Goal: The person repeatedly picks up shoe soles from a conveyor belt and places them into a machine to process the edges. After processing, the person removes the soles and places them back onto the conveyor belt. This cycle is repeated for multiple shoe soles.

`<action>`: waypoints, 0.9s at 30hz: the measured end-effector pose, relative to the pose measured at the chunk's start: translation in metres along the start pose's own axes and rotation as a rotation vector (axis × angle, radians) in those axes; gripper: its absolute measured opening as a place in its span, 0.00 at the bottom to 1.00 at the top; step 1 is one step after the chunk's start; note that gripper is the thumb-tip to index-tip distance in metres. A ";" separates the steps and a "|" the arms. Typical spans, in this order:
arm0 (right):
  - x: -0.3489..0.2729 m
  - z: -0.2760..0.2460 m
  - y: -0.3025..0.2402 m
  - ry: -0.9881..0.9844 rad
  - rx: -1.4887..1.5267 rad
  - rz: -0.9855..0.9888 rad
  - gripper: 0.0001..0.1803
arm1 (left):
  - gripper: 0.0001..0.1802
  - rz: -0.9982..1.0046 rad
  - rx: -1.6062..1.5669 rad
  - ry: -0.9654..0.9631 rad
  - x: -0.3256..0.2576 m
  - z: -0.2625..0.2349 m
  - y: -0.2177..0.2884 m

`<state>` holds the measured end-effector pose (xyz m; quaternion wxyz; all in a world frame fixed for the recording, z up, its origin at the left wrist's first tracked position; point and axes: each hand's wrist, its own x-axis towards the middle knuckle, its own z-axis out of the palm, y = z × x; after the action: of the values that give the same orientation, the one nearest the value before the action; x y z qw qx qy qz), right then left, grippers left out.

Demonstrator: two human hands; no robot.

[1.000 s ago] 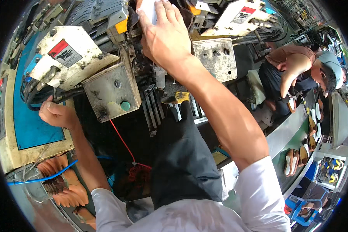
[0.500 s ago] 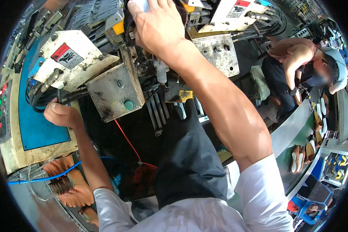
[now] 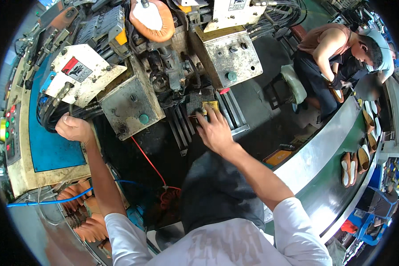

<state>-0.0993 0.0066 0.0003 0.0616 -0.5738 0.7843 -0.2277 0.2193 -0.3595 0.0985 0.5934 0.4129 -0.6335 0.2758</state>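
My tan shoe (image 3: 151,20) slants lengthwise, rounded end toward my right hand (image 3: 217,133), fingers spread; lower left of it, my left hand (image 3: 74,128) curls, hold unclear.

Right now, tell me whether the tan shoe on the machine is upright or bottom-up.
Bottom-up: the tan shoe has its white underside facing up, with a tan edge wrapped around it.
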 end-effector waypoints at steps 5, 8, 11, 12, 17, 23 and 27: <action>-0.070 0.047 0.006 -0.390 -0.005 0.350 0.30 | 0.15 -0.007 0.008 0.011 -0.002 -0.004 0.002; -0.055 0.051 0.005 -0.440 -0.015 0.386 0.30 | 0.15 -0.035 0.004 0.004 -0.002 -0.002 0.003; -0.043 0.058 0.001 -0.466 -0.043 0.380 0.30 | 0.15 0.038 -0.013 -0.013 -0.003 -0.006 -0.002; -0.040 0.061 -0.001 -0.462 -0.069 0.366 0.30 | 0.15 0.034 -0.014 -0.012 -0.003 -0.005 -0.003; -0.033 0.072 -0.004 -0.401 -0.115 0.321 0.26 | 0.17 0.014 0.006 -0.024 -0.002 -0.006 0.006; -0.028 0.075 -0.005 -0.389 -0.076 0.304 0.22 | 0.18 -0.030 -0.001 -0.037 -0.002 -0.008 0.009; -0.023 0.075 -0.011 -0.460 -0.131 0.268 0.24 | 0.19 -0.039 -0.001 -0.020 -0.002 -0.007 0.010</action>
<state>-0.0551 0.0037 -0.0653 0.2305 -0.5041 0.8318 -0.0299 0.2144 -0.3477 0.0995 0.5924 0.4276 -0.6314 0.2598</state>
